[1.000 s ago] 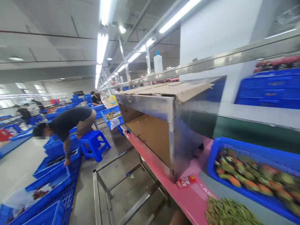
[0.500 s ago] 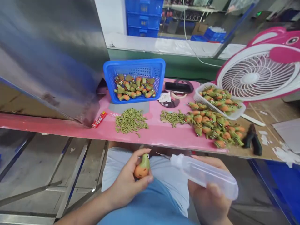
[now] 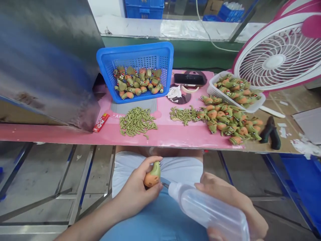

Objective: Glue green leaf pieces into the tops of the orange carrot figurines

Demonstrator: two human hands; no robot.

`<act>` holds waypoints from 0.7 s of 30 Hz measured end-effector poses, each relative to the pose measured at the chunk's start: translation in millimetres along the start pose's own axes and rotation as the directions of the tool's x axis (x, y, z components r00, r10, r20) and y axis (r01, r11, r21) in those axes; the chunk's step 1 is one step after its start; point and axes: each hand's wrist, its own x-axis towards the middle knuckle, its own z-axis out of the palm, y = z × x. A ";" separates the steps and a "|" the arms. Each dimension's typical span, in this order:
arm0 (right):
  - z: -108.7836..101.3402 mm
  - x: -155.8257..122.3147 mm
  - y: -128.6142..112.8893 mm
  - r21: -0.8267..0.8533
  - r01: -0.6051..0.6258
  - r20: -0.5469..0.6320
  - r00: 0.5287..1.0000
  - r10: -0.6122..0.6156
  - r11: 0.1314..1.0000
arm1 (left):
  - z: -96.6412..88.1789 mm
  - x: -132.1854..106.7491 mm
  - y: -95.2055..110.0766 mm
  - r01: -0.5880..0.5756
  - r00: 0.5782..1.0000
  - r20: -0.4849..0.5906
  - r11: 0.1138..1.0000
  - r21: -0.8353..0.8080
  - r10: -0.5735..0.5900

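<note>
- The left hand [image 3: 135, 194] holds a small orange and green toy figure [image 3: 152, 174] over the lap, below the edge of the pink table [image 3: 175, 135]. Its fingers and thumb are closed around the body of the figure.
- The right hand [image 3: 233, 204] grips a clear squeeze bottle [image 3: 205, 211], with the fingers wrapped over its body. The thin nozzle points at the lower side of the figure and seems to touch it.
- I judge that the step in hand is to put a drop from the nozzle on the figure.
- This calls for a steady tip and a soft squeeze, with the figure kept still.
- On the table lie green parts [image 3: 136, 121], a heap of similar figures [image 3: 229, 122] and a blue basket [image 3: 135, 50] with more of them.
</note>
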 end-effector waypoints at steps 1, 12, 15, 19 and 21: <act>0.5 2.7 -0.5 0.026 0.036 -0.003 0.999 -0.036 0.999 | 0.2 -0.1 1.2 0.005 1.000 0.001 1.000 -0.004 -0.005; 3.1 9.4 -3.8 0.044 0.034 0.028 0.999 -0.035 0.998 | 0.1 -2.4 4.8 0.020 1.000 -0.004 1.000 -0.002 -0.020; 1.7 9.4 -3.1 0.018 0.030 0.047 0.998 -0.031 0.999 | -0.3 -2.1 3.7 0.022 1.000 0.000 1.000 -0.004 -0.022; 0.5 8.9 -3.8 0.006 0.019 0.095 0.995 -0.019 1.000 | -1.0 -2.8 4.1 0.021 1.000 -0.001 1.000 -0.003 -0.021; 1.4 8.7 -4.4 0.017 0.021 0.072 0.997 -0.022 1.000 | -0.8 -3.1 4.6 0.021 1.000 -0.003 1.000 0.005 -0.021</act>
